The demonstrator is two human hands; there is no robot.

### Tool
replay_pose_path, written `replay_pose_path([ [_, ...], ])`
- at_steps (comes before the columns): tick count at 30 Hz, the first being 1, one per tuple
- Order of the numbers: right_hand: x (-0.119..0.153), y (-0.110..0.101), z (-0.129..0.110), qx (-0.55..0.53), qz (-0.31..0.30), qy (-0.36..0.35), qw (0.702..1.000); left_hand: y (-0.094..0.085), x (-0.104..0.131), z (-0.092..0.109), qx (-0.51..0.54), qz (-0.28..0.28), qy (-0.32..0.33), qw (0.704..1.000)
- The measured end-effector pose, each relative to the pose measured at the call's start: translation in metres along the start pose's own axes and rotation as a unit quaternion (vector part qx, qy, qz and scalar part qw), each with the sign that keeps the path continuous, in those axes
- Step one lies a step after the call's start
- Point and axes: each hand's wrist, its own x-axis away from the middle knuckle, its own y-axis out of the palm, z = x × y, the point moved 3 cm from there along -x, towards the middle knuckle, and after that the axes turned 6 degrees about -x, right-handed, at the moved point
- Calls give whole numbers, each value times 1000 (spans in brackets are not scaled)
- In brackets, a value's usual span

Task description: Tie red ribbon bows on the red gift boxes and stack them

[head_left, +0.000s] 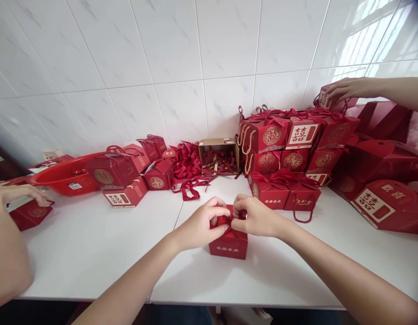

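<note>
A glossy tiled wall (161,54), white and faintly grey-veined, fills the upper part of the frame and catches bright, striped glare (359,43) at upper right, while a white table (103,253), split by a seam (179,215) left of centre, spans the lower part.

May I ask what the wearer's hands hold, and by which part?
The right hand apparently pinches ribbon atop the box, exact part hidden; for the left hand, I cannot tell.

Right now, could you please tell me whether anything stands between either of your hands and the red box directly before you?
Nothing visible does: the left hand and right hand are both at the red box's top.
</note>
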Motion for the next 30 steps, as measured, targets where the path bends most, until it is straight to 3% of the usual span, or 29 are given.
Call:
replay_pose_path([
  [6,-3,-4,-4,32,-74,0,997,-7,-8,0,4,-57,-16,998],
  [14,-4,-8,-7,50,-85,-2,995,-9,-11,10,-97,-43,-5,994],
  [18,-1,-13,-6,60,-60,5,996,-12,-8,-1,-140,7,-22,990],
  [24,7,-15,9,80,11,9,997,-17,-1,-31,-86,55,-95,990],
  [30,12,-12,16,55,29,-2,998,-20,-2,-39,-21,57,-13,998],
])
